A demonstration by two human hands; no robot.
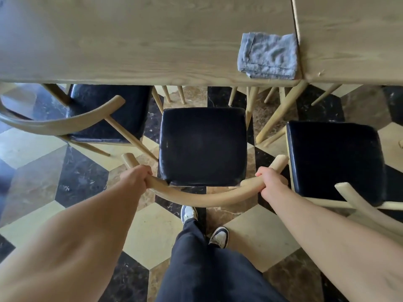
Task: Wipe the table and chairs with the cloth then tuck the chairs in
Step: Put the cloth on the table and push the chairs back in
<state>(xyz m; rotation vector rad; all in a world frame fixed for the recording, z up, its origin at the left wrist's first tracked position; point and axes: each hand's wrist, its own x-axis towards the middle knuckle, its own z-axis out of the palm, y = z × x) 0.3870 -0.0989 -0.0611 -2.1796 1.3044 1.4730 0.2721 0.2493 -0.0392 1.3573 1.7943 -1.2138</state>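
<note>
While the cloth (268, 56) lies folded at the table's (130, 40) near right corner, the left hand (136, 177) and right hand (270, 182) each curl their fingers round the curved back rail of the middle chair (202, 147), one toward each end. The chair stands just off the table's near edge, seat facing it and not yet under, rail running parallel to that edge. It looks stiff, light enough to slide straight in, and that two-ended hold should keep it square.
</note>
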